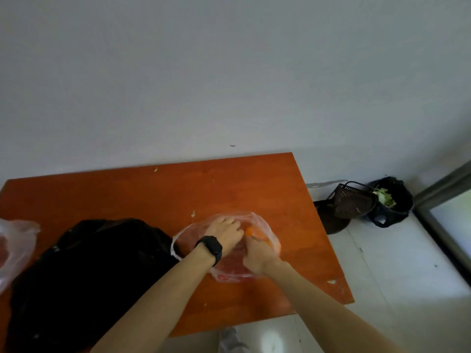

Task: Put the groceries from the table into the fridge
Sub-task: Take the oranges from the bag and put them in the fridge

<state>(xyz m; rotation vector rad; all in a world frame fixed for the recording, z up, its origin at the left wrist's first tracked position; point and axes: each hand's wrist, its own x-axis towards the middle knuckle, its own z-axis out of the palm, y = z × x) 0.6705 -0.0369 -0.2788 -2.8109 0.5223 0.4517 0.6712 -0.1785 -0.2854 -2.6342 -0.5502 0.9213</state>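
Plastic comes first at the far left edge: a crumpled clear plastic bag (15,247) with something reddish inside lies on the orange-brown wooden table (153,194), partly cut off by the frame. Just beside it, to its right, a big black plastic sack (89,276) slumps over the near left part of the table; I cannot see into it.

Right of the sack, touching its edge, sits a thin see-through grocery bag (267,226) with pinkish-red contents and one orange piece (250,231) near its far side. Both of my operator's hands are at this bag. The left hand (224,235), with a black square watch (210,248) on the wrist and a thin ring (237,222) on one finger, reaches into the bag's mouth with its fingers curled down over the film, gripping it. The right hand (260,256) lies over the bag's near right side, fingers bent towards the orange piece; I cannot tell whether they pinch the piece, the film, or nothing.

Past the table's right edge, on the white tiled floor (382,263) against the wall, a dark brown slotted plastic basket (354,203) leans against a black bin bag (392,207) holding pale green leaf scraps (384,197).
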